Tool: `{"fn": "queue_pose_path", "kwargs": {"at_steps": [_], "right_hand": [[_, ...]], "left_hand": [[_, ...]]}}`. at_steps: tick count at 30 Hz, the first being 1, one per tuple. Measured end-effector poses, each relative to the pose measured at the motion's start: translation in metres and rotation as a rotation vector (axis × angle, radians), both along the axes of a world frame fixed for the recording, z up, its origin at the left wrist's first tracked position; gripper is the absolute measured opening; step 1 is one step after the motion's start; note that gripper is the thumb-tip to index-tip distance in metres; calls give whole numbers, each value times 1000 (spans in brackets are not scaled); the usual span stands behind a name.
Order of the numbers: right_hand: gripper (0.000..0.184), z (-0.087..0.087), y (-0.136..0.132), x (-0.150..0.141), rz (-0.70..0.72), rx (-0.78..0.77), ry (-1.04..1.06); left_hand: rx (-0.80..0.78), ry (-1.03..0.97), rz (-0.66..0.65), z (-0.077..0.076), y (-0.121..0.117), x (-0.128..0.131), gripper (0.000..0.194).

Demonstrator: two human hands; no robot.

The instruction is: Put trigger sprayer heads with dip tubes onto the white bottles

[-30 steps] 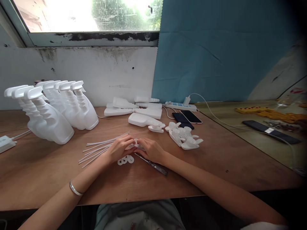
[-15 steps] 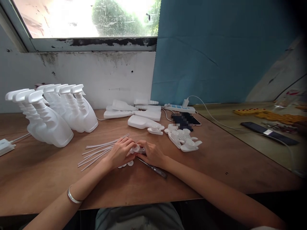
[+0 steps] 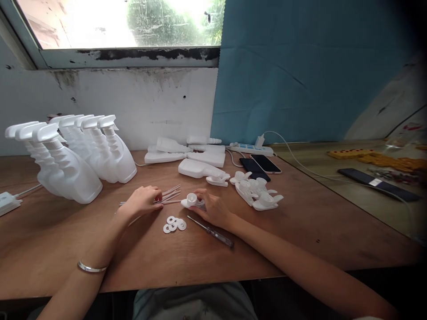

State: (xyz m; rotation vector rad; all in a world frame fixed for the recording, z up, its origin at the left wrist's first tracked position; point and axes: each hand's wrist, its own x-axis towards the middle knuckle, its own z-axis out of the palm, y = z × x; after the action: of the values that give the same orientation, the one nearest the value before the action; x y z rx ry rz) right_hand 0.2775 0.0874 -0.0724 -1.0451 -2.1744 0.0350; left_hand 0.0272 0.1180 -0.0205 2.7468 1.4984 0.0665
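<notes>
My right hand (image 3: 213,208) is closed around a white spray trigger head (image 3: 191,199), whose round collar faces up. Over the bundle of thin white plastic tubes (image 3: 171,192) is my left hand (image 3: 145,200), its thumb and fingers pinching a tube that lies toward the trigger head. Part of the bundle is hidden under that hand. Several flat white washers (image 3: 172,225) lie in a small heap in front of the hands. A screwdriver (image 3: 213,232) with a dark handle rests on the table, just below my right hand.
Assembled white spray bottles (image 3: 76,164) stand at the left. Bottles without heads (image 3: 200,169) lie at the back, with more trigger heads (image 3: 255,191) at the right. Behind those are two phones (image 3: 263,164) and a power strip (image 3: 250,149) with a white cable.
My left hand has left the trigger head and moved left onto the tubes, uncovering the washers. My right hand still holds the head.
</notes>
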Motion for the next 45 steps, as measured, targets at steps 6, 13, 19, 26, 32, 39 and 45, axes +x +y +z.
{"fn": "queue_pose_path", "kwargs": {"at_steps": [6,13,19,26,32,39,45], "right_hand": [[36,-1,0,0,-25,-24,-19],[36,-3,1,1,-10,-2,-12],[36,-3,1,1,3,-6,-2],[36,-1,0,0,-17,31,-27],[36,-1,0,0,-7,29,-31],[36,-2,0,1,1,16,-28],[34,0,-2,-4,38,29,-10]], "left_hand": [[28,6,38,1,-2,3,16],[326,-758,99,10,-3,3,17],[235,-1301,75,5,-9,21,18],[26,-1135,46,-18,-3,28,16],[-95,-852,13,-29,6,20,16],[-254,-863,-24,-25,2,23,17],[-174,-1108,-96,-14,-20,52,21]]}}
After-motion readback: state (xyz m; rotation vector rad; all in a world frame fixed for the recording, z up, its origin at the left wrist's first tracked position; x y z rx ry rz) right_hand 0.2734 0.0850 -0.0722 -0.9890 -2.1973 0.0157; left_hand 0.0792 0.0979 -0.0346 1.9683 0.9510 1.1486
